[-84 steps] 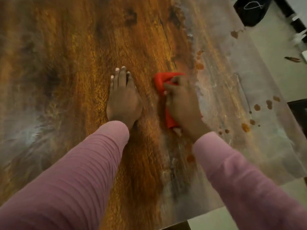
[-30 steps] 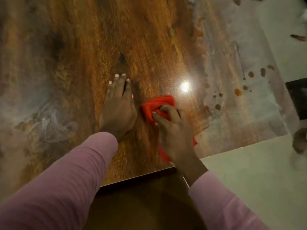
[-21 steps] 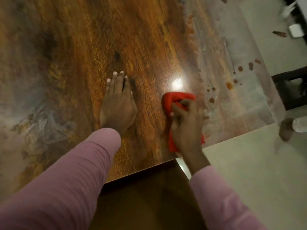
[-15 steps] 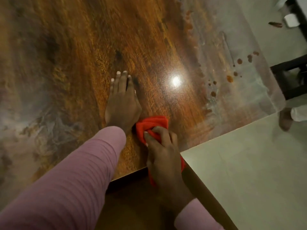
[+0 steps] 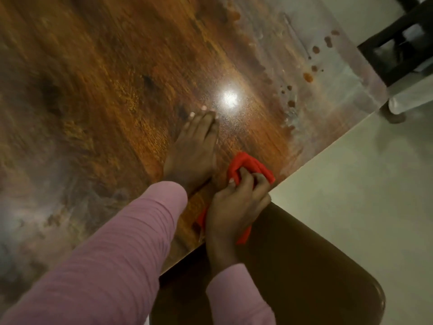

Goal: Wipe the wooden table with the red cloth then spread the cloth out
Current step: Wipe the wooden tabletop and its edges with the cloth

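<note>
Timber in glossy brown, streaked grey toward its left and right edges, makes up the wide wooden surface (image 5: 105, 90) that fills most of the view. Pale smooth floor (image 5: 351, 184) lies beyond its right edge. A dark brown rounded chair seat (image 5: 304, 266) sits below the near right corner, and a black chair frame (image 5: 396, 45) stands on the floor off the far right edge.

A long ribbed pink left sleeve (image 5: 105, 266) crosses the near edge, and a shorter pink right sleeve (image 5: 236, 299) shows above the seat. The left grip (image 5: 192, 153), a bare hand, lies flat on the surface with its fingers straight and together, holding nothing.

Just beside it, at the near right corner, the right grip (image 5: 234, 207) has its fingers curled around the bunched red cloth (image 5: 248, 165). The cloth presses on the surface ahead of the knuckles, and its tail hangs past the near edge.

A bright round glare (image 5: 229, 99) shines just beyond the left fingertips. Small brown spots (image 5: 308, 77) dot the grey area near the right edge.
</note>
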A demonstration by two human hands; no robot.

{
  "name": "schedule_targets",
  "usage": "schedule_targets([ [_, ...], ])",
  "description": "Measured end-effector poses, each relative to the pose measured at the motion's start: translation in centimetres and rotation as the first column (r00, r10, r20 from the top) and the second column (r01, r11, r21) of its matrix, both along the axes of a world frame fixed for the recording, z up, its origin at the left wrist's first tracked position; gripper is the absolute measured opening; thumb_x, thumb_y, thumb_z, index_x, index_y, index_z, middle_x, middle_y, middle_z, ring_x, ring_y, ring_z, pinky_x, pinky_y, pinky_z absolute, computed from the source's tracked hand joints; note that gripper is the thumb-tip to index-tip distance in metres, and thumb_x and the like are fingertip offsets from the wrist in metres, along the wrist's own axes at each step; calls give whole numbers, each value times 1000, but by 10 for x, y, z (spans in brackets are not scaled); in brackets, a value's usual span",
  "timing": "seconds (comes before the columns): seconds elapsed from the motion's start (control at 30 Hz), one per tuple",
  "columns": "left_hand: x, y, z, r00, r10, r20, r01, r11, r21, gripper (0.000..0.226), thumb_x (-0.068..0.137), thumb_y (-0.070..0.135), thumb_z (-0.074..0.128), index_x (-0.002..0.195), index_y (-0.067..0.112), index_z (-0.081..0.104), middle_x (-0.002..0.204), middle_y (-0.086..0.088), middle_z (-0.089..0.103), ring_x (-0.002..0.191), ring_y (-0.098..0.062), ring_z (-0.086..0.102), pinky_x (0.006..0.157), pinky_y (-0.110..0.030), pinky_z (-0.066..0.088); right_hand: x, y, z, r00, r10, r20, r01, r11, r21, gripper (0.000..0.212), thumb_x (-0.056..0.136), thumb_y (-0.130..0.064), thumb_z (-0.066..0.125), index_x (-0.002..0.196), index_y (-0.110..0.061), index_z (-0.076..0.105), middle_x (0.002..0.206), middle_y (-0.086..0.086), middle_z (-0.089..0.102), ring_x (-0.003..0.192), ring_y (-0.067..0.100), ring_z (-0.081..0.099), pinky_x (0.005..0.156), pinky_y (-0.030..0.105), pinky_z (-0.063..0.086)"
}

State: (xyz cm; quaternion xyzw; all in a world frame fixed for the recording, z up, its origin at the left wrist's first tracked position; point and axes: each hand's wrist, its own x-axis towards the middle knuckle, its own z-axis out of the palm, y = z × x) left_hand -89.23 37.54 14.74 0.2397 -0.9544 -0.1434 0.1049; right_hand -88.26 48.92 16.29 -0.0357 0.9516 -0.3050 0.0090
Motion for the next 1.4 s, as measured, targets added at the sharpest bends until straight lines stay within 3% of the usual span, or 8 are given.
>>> schedule_targets([
  [0.23, 2, -2, -4, 989, -146, 35, 146, 989, -3, 56, 92, 18, 29, 145, -1, 31, 153, -17, 29, 145, -28, 16, 120, -39, 8, -120, -2, 14, 954, -301, 3, 300, 952, 65, 26, 93, -18, 52, 119, -17, 56, 133, 3, 40, 121, 25, 35, 101, 33, 33],
  [0.43, 2, -2, -4, 992, -126, 15, 126, 992, 26, 51, 96, 16, 30, 143, -3, 33, 152, -18, 32, 144, -30, 19, 119, -40, 10, -9, -7, -4, 946, -323, 32, 325, 944, -60, 28, 89, -16, 58, 116, -22, 58, 127, -4, 42, 104, 3, 24, 89, 25, 28],
  [0.5, 1, -2, -3, 993, -120, -1, 120, 992, 32, 50, 96, 15, 31, 142, -4, 34, 151, -19, 33, 144, -31, 20, 119, -40, 10, 2, -4, -6, 950, -309, 32, 311, 949, -61, 28, 88, -16, 59, 116, -22, 58, 126, -4, 43, 105, 5, 27, 89, 25, 30],
  [0.7, 2, -3, -4, 995, -98, 4, 97, 995, 25, 50, 98, 17, 29, 142, -5, 33, 151, -20, 31, 144, -32, 19, 118, -40, 9, -143, 11, 12, 935, -353, 9, 353, 935, 18, 28, 91, -18, 54, 118, -15, 54, 132, 4, 39, 120, 24, 34, 99, 28, 29],
  [0.83, -1, -3, -3, 997, -74, -7, 74, 997, 25, 50, 97, 17, 29, 142, -5, 34, 151, -20, 31, 144, -33, 19, 119, -41, 10, -156, 14, 11, 952, -306, 2, 306, 952, 22, 25, 93, -21, 51, 117, -16, 54, 132, 3, 39, 120, 25, 35, 101, 33, 34],
  [1.07, 0, 0, 0, 999, -39, -5, 39, 999, 3, 50, 96, 14, 31, 141, -7, 36, 150, -21, 33, 143, -35, 22, 118, -40, 9, 33, 14, 1, 998, -66, 23, 65, 996, 61, 29, 84, -15, 67, 112, -22, 63, 125, 2, 52, 109, 21, 45, 84, 32, 45],
  [1.23, 3, 0, -4, 1000, 17, 17, -17, 1000, 1, 48, 98, 16, 29, 141, -6, 36, 150, -20, 33, 143, -34, 21, 119, -41, 10, -57, 19, 6, 997, 82, -1, -81, 992, 101, 29, 89, -16, 58, 117, -21, 62, 123, -3, 48, 109, 16, 38, 91, 29, 37],
  [1.4, -1, 2, 1, 992, 124, 19, -124, 992, -12, 50, 97, 17, 28, 142, -4, 35, 152, -19, 31, 144, -33, 20, 118, -41, 9, -180, 7, 13, 959, 282, -35, -279, 957, 81, 28, 89, -15, 57, 116, -17, 66, 121, -1, 50, 118, 23, 41, 98, 26, 29],
])
